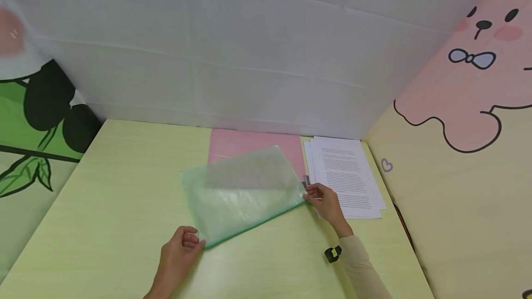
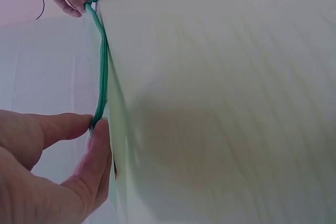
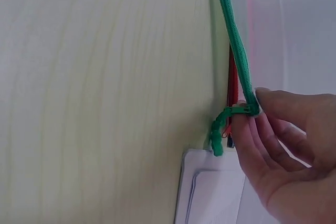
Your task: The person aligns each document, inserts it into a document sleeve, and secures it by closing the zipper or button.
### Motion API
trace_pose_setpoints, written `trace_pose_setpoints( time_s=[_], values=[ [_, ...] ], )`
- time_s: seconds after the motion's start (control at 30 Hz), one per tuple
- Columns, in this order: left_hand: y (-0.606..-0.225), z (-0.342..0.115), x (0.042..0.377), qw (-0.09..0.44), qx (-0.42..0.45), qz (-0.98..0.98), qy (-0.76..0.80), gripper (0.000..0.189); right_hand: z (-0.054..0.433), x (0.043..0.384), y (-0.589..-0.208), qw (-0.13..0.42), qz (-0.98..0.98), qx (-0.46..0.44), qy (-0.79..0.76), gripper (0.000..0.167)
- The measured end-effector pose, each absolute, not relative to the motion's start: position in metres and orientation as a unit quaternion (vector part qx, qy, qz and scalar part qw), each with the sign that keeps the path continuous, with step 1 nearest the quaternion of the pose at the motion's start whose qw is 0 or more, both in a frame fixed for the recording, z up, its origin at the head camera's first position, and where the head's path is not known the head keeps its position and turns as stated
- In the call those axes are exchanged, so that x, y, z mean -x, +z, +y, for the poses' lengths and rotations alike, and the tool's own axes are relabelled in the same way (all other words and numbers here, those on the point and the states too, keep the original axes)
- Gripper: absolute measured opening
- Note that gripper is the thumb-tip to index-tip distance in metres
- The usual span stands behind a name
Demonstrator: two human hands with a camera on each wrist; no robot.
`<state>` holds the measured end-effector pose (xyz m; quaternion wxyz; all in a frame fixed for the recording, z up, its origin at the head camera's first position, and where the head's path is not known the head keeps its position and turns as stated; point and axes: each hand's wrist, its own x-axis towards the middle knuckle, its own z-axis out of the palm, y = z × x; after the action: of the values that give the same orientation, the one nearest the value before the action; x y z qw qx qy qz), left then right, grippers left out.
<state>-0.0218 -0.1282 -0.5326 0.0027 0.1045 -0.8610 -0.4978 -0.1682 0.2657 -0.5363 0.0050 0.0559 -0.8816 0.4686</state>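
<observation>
A translucent green zip pouch (image 1: 245, 197) is tilted over the table, its green zip edge towards me. My left hand (image 1: 178, 250) pinches the pouch's near-left corner between thumb and fingers. In the left wrist view, those fingertips (image 2: 100, 140) meet at one end of the green zip (image 2: 103, 66). At the opposite end, my right hand (image 1: 326, 204) pinches the right corner. The right wrist view shows a green zip tail (image 3: 216, 135) hanging beside the right fingers. The zip looks closed along its length.
A pink sheet (image 1: 255, 140) lies partly behind the pouch, against the back wall. Overlapping printed papers (image 1: 342, 176) sit at the right. Dark slim ends (image 1: 306, 180) poke out by my right hand. Red slim items (image 3: 232, 77) show below the pouch.
</observation>
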Motion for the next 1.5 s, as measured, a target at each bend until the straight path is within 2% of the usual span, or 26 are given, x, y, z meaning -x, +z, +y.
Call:
trace_pose_setpoints(
  time_s=[0.77, 1.3, 1.5],
  values=[
    [-0.534, -0.119, 0.007, -0.037, -0.112, -0.855, -0.506, 0.03, 0.264, 0.176, -0.537, 0.043, -0.873, -0.069, 0.481, 0.013],
    [-0.539, -0.109, -0.001, -0.047, -0.126, -0.844, -0.519, 0.03, 0.263, 0.184, -0.532, 0.018, -0.869, -0.068, 0.49, 0.012],
    [-0.539, -0.109, -0.002, -0.052, -0.128, -0.851, -0.507, 0.028, 0.262, 0.189, -0.53, 0.033, -0.863, -0.1, 0.495, 0.011]
  ],
)
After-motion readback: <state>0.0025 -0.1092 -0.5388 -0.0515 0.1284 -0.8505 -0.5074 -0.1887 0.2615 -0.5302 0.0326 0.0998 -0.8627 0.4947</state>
